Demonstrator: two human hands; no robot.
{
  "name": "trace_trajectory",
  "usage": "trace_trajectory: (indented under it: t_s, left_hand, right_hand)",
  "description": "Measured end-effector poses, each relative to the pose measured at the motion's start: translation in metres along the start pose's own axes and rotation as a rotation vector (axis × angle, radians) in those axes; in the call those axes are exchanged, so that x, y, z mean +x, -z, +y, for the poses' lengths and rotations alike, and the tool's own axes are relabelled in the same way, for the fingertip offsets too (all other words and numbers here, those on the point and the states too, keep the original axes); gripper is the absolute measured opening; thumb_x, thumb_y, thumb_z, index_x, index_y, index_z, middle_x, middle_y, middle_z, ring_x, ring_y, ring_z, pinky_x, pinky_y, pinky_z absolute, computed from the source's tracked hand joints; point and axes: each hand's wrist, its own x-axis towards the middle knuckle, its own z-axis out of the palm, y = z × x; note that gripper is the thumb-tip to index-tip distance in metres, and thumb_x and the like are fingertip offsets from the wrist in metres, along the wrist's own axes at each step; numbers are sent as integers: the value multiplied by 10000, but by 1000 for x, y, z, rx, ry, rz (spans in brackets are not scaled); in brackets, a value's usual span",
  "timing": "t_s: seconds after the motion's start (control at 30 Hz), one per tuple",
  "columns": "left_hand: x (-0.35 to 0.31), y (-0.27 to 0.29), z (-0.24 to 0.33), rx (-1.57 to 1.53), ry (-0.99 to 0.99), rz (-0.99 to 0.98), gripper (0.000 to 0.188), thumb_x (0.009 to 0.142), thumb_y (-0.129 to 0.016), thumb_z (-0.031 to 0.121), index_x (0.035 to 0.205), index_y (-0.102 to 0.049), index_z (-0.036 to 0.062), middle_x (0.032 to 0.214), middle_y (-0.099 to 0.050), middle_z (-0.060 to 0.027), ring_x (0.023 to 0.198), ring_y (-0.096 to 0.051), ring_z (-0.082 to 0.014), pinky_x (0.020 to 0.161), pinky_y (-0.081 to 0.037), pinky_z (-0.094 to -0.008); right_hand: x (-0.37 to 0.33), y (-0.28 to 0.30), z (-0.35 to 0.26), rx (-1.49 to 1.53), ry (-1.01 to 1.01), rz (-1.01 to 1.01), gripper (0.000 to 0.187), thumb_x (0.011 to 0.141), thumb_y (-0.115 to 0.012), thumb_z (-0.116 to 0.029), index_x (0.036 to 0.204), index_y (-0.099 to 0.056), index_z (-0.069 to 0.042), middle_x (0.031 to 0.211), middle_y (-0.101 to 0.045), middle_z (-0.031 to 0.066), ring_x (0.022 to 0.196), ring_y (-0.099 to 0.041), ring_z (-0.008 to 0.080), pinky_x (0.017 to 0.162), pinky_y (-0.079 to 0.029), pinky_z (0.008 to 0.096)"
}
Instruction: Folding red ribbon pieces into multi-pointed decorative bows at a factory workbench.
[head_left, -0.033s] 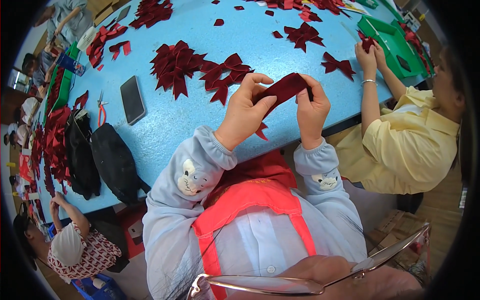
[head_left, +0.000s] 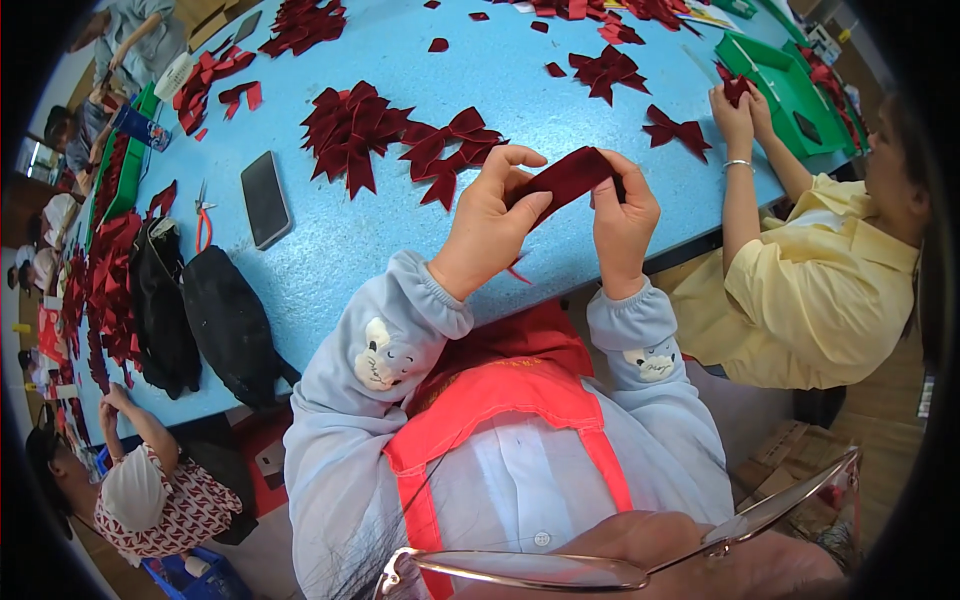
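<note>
A strip of dark red velvet ribbon is stretched between my two hands above the table's near edge. My left hand grips one end, thumb pressed on the velvet and fingers curled behind it. At the other end, my right hand pinches the ribbon between thumb and fingers. Below my left hand a thin red ribbon tail shows; the rest of it is hidden. Just beyond my left hand lie finished velvet bows, next to a larger heap of bows.
A phone, red-handled pliers and a black bag lie to the left on the blue table. At right, a co-worker in yellow holds red velvet beside a green tray. Another person sits at lower left.
The ribbon tail below my left hand has swung and now shows only as a thin sliver. Both hands keep their places and their hold.
</note>
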Motion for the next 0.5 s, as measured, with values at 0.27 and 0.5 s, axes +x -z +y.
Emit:
trace_trajectory:
  t_s: [0.27, 0.5]
  left_hand:
    - [17, 8, 7, 213, 134, 0, 117, 823, -621, 41, 932, -613, -2, 845, -621, -30, 743, -547, -60, 632, -444, -209]
    - [24, 11, -8, 472, -257, 143, 120, 800, -636, 38, 909, -615, -9, 793, -619, -30, 719, -563, -86, 625, -455, -234]
  right_hand:
    - [-4, -10, -4, 100, -72, -17, 166, 863, -571, -65, 1014, -623, -20, 717, -548, -24, 590, -450, 35, 507, -364, 179]
    - [-4, -18, -12, 251, -290, -50, 179, 853, -614, -126, 997, -629, -19, 648, -522, -42, 535, -402, 15, 456, -310, 172]
